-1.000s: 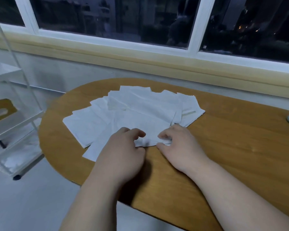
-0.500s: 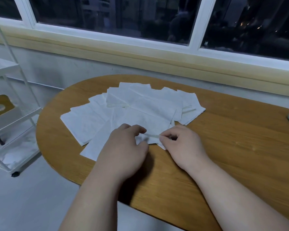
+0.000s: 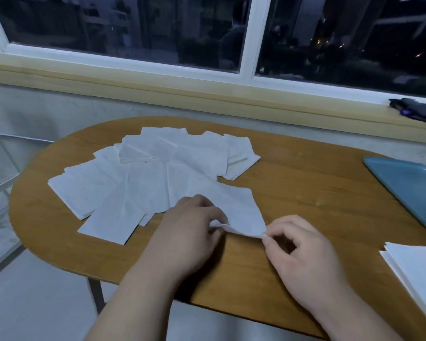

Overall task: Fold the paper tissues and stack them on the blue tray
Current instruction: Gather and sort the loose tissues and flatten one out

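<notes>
Both hands, left (image 3: 191,227) and right (image 3: 303,252), pinch one tissue's (image 3: 236,207) near edge.

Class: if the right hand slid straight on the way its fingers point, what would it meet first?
The right hand points leftward along the tissue edge it pinches; it would probably meet the left hand, gripping that same edge, first.

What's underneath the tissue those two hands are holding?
The tissue lies partly on other tissues fanned over the table. Its near edge, pinched by the left hand and right hand, is over bare wood. How many layers lie beneath is hidden.
</notes>
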The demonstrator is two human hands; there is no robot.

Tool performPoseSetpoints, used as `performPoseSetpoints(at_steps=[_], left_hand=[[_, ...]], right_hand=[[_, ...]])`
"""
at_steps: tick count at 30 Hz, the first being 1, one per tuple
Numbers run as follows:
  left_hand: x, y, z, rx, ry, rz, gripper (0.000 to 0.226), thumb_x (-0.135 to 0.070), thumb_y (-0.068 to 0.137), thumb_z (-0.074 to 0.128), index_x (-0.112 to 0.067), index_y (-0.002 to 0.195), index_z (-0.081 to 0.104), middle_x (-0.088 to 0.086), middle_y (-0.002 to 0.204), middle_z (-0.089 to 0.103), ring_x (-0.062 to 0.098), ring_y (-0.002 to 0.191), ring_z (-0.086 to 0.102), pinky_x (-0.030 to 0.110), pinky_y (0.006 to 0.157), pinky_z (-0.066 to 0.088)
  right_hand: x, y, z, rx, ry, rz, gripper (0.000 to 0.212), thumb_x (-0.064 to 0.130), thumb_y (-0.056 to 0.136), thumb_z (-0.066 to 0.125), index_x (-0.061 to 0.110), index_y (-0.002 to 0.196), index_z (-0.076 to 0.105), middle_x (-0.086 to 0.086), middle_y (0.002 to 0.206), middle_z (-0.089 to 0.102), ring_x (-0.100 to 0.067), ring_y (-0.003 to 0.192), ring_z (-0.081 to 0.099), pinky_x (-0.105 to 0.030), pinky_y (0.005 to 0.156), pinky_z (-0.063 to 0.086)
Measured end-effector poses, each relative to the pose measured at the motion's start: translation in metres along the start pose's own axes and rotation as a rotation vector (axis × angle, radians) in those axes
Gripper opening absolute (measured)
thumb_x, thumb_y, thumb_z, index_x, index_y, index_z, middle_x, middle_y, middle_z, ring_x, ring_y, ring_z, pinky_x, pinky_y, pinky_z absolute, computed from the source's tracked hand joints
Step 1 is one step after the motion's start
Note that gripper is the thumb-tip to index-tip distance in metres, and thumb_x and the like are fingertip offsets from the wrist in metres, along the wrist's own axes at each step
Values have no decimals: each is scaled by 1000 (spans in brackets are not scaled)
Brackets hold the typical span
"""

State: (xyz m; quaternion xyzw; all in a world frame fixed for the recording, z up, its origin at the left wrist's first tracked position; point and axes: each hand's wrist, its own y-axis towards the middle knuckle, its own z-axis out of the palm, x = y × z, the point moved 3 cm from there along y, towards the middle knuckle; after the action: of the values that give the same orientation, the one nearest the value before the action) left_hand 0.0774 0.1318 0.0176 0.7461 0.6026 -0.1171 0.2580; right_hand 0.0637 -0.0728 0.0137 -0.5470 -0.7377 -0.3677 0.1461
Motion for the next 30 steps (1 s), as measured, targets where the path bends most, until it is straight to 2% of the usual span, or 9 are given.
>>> performPoseSetpoints(at_steps=[3,9,13,16,18,21,23,26,30], left_hand=[[-25,-5,9,109,-46,99,15,-31,95,59,-39,99,71,-20,106,59,-1,100,55,22,86,46],[-72,-25,27,293,-55,256,9,-35,95,60,-39,90,66,-23,98,59,-4,90,54,18,71,44],[-96,-36,30,330,-141,272,8,-33,94,61,-35,92,69,-21,95,63,-1,92,57,17,73,45],[-105,-39,28,327,-227,239,10,-32,93,64,-37,86,69,-23,88,65,-1,87,58,13,67,42],[-108,-38,29,304,-274,198,16,-30,92,66,-39,79,68,-27,82,63,-3,79,58,12,63,40],[-105,-33,37,214,-311,87,12,-34,91,67,-42,82,69,-29,82,65,-5,74,60,12,59,41],[-98,-28,42,158,-312,5,11,-38,89,67,-48,95,68,-30,87,66,-9,82,59,9,63,41],[-90,-24,49,110,-196,61,39,-41,87,68,-48,123,58,-26,106,59,-10,105,50,6,83,39],[-86,-24,47,110,-161,154,43,-44,86,69,-42,127,59,-28,120,49,-2,122,44,18,99,39]], right_hand=[[-20,-30,-35,-22,-62,-4,27,8,81,76,32,72,68,22,97,63,-2,99,58,-5,80,38],[-48,-78,-85,-50,-34,2,19,15,82,67,34,79,66,22,98,67,-1,99,63,-7,81,44],[-54,-97,-101,-143,158,125,7,28,88,65,32,83,67,11,82,71,-12,75,66,-28,65,50],[-48,-95,-109,-205,174,137,7,30,86,64,31,80,65,7,71,65,-15,64,59,-24,56,45],[-50,-90,-109,-216,185,171,11,29,90,67,36,81,67,12,78,67,-9,73,62,-16,61,46],[-60,-86,-107,-220,114,191,32,27,85,70,47,108,62,30,107,64,8,106,58,-2,84,40],[-62,-85,-104,-205,-9,130,39,25,88,70,45,120,59,34,119,56,13,118,47,1,94,32],[-64,-85,-93,-124,-178,-32,27,26,86,65,26,113,70,24,117,54,7,120,45,-3,100,29],[-70,-89,-80,73,-216,-100,31,47,87,57,28,105,74,24,113,59,6,116,47,-26,98,43]])
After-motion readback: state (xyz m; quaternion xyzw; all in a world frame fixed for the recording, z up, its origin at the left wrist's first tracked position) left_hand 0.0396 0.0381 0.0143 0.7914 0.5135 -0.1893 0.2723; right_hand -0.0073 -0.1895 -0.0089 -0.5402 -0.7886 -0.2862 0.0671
